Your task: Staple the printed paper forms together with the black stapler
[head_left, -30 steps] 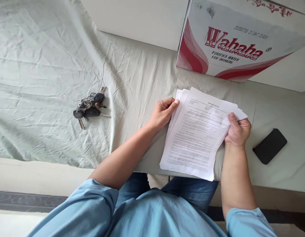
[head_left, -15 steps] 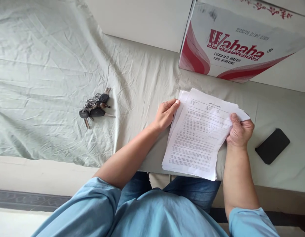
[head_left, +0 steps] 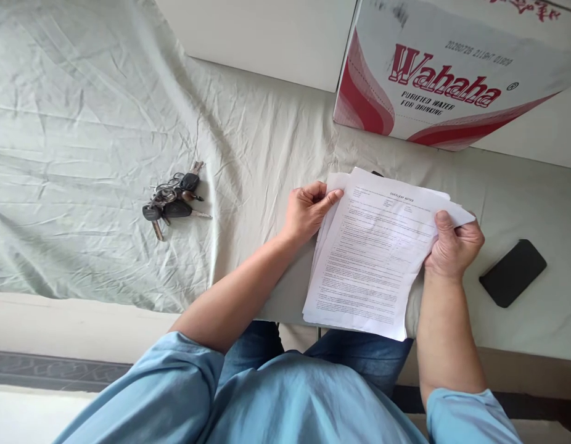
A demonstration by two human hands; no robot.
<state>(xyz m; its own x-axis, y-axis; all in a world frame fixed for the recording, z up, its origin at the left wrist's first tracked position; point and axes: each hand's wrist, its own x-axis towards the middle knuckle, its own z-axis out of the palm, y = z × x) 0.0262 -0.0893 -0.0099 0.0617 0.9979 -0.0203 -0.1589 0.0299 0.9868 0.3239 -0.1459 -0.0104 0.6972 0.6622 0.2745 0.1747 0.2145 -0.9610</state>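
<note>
A stack of printed paper sheets (head_left: pixel 369 259), its top page headed "Overleaf Notes", is held tilted above the table's front edge. My left hand (head_left: pixel 308 211) grips the upper left edge of the stack, thumb on top. On the upper right, my right hand (head_left: pixel 454 242) is closed round the sheets with its thumb pressed on the top page. The edges of the sheets fan out slightly at the top corners. A small dark object (head_left: pixel 377 174) peeks out behind the top edge of the papers; most of it is hidden.
A bunch of keys (head_left: pixel 175 200) lies on the wrinkled pale cloth (head_left: pixel 82 154) to the left. To the right rests a black phone-like slab (head_left: pixel 513 272). At the back stand a white and red Wahaha water carton (head_left: pixel 433 92) and a plain white surface (head_left: pixel 267 37).
My left thumb has slid a little to the right over the corner of the sheets. The stack's top has shifted slightly, and a dark object now shows behind it.
</note>
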